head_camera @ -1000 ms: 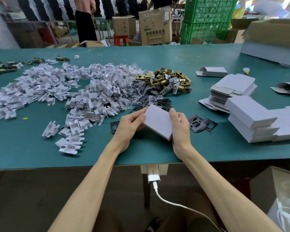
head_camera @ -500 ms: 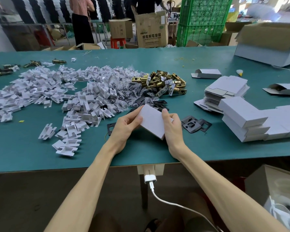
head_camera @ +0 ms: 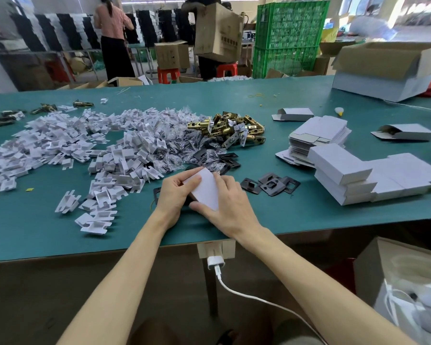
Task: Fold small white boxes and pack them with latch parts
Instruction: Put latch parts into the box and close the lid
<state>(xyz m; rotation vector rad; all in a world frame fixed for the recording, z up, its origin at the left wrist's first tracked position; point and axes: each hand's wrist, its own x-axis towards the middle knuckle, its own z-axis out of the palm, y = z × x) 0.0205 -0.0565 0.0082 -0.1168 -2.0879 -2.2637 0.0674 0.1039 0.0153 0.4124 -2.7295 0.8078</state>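
Observation:
A small white box [head_camera: 205, 189] is held between both hands just above the green table [head_camera: 296, 210]. My left hand [head_camera: 176, 195] grips its left end, thumb on top. My right hand [head_camera: 230, 205] holds the right side, with its thumb under the near edge. Brass latch parts [head_camera: 230, 128] lie in a pile behind the box. Black strike plates [head_camera: 269, 185] sit just right of my hands. Folded white boxes [head_camera: 353, 178] are stacked at the right, behind them a pile of flat box blanks [head_camera: 319, 133].
A wide heap of white cardboard inserts [head_camera: 85, 148] and bagged screws covers the table's left half. Loose folded boxes [head_camera: 294, 113] and a big open carton [head_camera: 388, 70] stand at the far right. People, cartons and green crates [head_camera: 289, 36] are behind the table.
Both hands have closed in over the box; my right hand has slid across its top and near edge, covering more of it. The camera has tipped slightly.

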